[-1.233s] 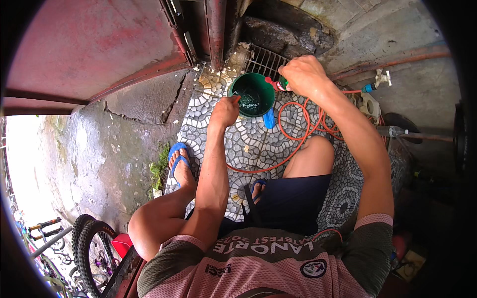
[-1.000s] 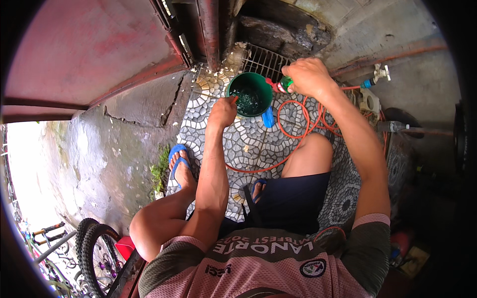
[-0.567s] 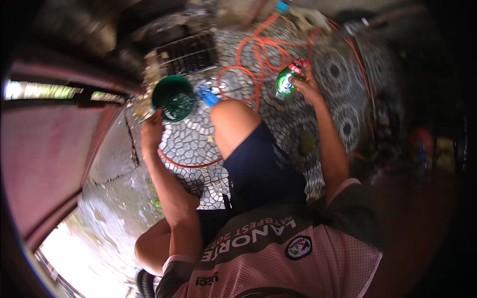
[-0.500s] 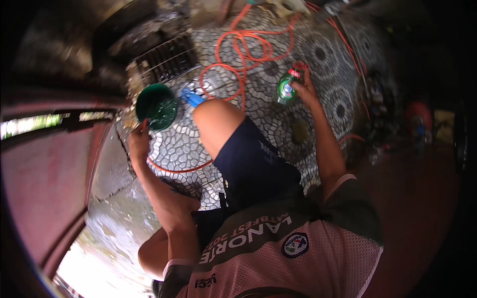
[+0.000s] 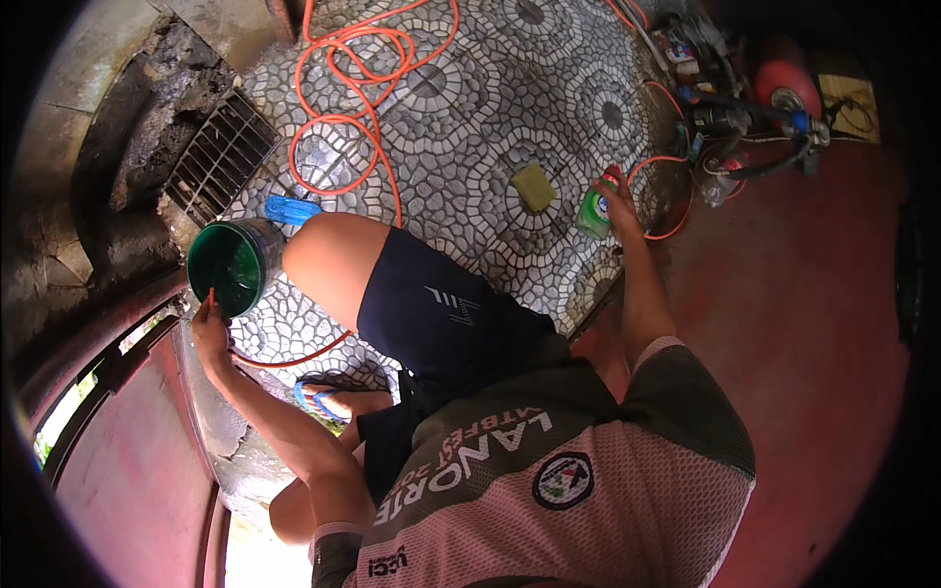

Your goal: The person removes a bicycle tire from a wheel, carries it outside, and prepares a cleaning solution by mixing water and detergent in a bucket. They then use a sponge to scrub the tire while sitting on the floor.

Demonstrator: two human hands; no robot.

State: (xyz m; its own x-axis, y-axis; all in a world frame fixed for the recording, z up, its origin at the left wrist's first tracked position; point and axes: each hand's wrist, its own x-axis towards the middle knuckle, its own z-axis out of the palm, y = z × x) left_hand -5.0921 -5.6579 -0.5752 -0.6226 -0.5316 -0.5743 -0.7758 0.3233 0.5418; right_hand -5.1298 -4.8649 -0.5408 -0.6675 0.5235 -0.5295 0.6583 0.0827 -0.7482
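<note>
My left hand (image 5: 210, 335) is closed around the end of an orange hose (image 5: 212, 295) at the near rim of a green bucket (image 5: 199, 257). Liquid shows inside the bucket, beside my bent knee. Out to the right, my right hand (image 5: 621, 208) grips a clear bottle (image 5: 593, 214) of green liquid with a red top. The bottle is held tilted over the stone-patterned floor. A yellow-green sponge (image 5: 533, 187) lies on the floor just left of it.
Loops of orange hose (image 5: 376, 147) lie across the floor ahead. A metal drain grate (image 5: 223, 154) is set beyond the bucket. A blue slipper (image 5: 292, 210) shows by my knee. At the far right stand a red tank (image 5: 786, 86) and dark hoses (image 5: 760, 171).
My right hand has carried the bottle rightward and nearer, from beyond the sponge to its right side. My left hand stays at the bucket with the hose. The whole view has shifted.
</note>
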